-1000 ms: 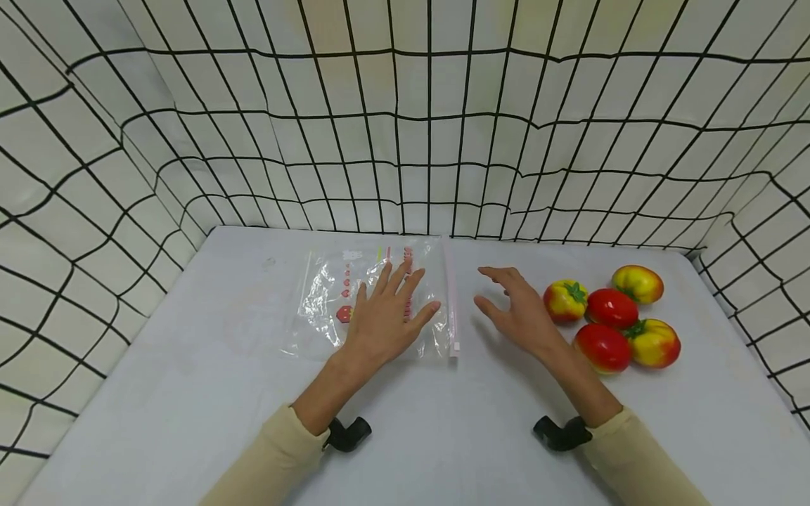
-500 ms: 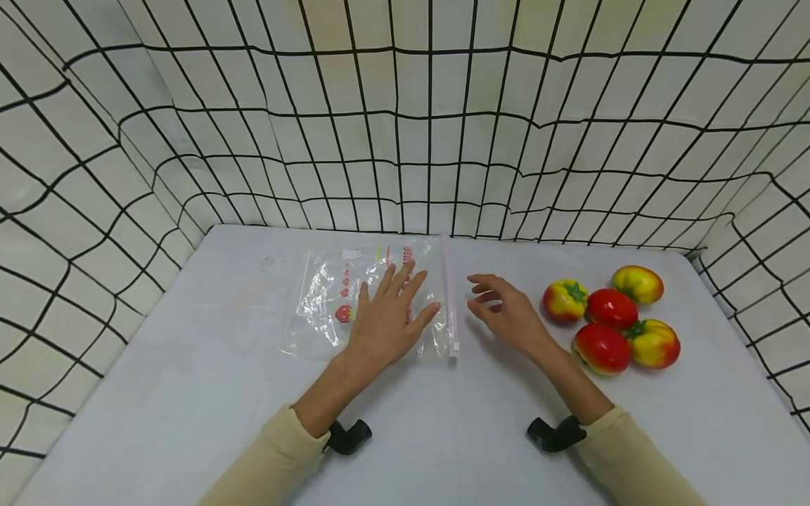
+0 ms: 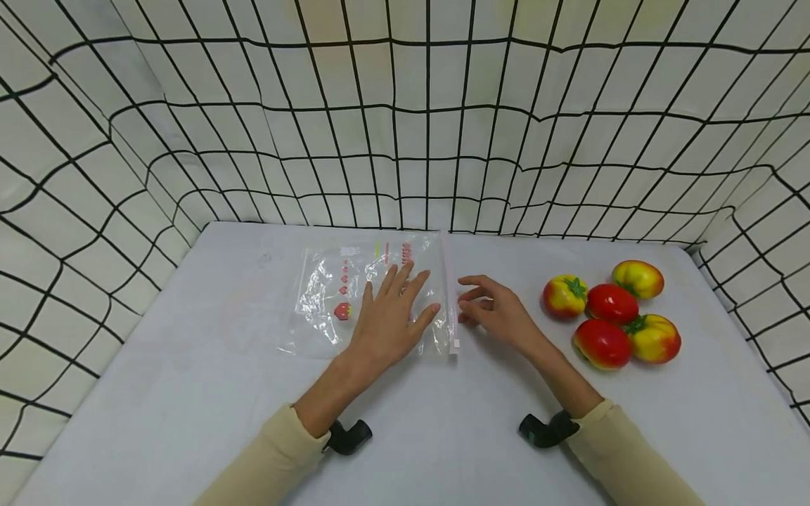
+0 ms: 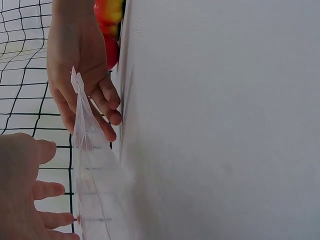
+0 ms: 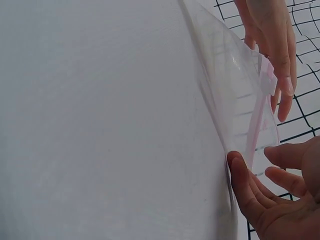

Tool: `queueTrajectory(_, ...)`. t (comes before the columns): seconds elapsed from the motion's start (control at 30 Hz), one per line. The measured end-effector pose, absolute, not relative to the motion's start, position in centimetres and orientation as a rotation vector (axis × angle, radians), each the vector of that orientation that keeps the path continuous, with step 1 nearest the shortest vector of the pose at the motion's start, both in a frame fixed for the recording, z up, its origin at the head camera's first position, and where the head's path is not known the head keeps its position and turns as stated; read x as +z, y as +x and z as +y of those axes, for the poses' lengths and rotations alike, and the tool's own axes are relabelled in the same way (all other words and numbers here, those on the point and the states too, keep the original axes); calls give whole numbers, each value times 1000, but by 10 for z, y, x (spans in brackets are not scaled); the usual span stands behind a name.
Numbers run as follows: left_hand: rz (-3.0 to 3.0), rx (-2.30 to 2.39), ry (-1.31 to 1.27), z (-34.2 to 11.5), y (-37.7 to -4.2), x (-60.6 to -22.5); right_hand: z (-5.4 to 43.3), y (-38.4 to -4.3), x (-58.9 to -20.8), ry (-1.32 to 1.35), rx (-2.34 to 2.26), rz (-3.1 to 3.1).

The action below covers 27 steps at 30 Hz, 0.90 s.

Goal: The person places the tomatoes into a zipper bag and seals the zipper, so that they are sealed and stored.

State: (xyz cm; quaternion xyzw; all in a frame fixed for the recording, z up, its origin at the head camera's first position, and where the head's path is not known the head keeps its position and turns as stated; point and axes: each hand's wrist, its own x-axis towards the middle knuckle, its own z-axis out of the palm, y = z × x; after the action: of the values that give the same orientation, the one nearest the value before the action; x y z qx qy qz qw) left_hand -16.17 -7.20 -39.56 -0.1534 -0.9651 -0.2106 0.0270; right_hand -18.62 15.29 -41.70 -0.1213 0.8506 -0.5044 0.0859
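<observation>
A clear zip bag (image 3: 316, 281) with strawberry prints lies on the white table, its pink slider edge (image 3: 451, 295) to the right. In the head view my left hand (image 3: 387, 323) is spread over the bag's right half, fingers straight. My right hand (image 3: 496, 313) is beside the pink edge, fingers loosely bent. From the right wrist, the bag's edge (image 5: 257, 120) stands raised, and my right fingers (image 5: 240, 180) are right at its corner with a gap between thumb and fingers. A white slider (image 4: 76, 82) shows in the left wrist view.
Several red and yellow toy fruits or peppers (image 3: 610, 306) sit grouped right of my right hand. White walls with black netting (image 3: 405, 133) stand behind and at both sides of the table (image 3: 190, 393). A black wrist camera mount (image 3: 547, 430) juts from each sleeve.
My right hand has moved left to the bag's pink edge, and its fingers have drawn closer together. My left hand has stayed over the bag almost unmoved.
</observation>
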Motion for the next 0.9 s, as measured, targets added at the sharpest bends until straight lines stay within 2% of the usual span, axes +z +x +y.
queueTrajectory(0.9, -2977, -840, -439, -80, -162, -404, 148, -192, -426, -277, -1622, 2370)
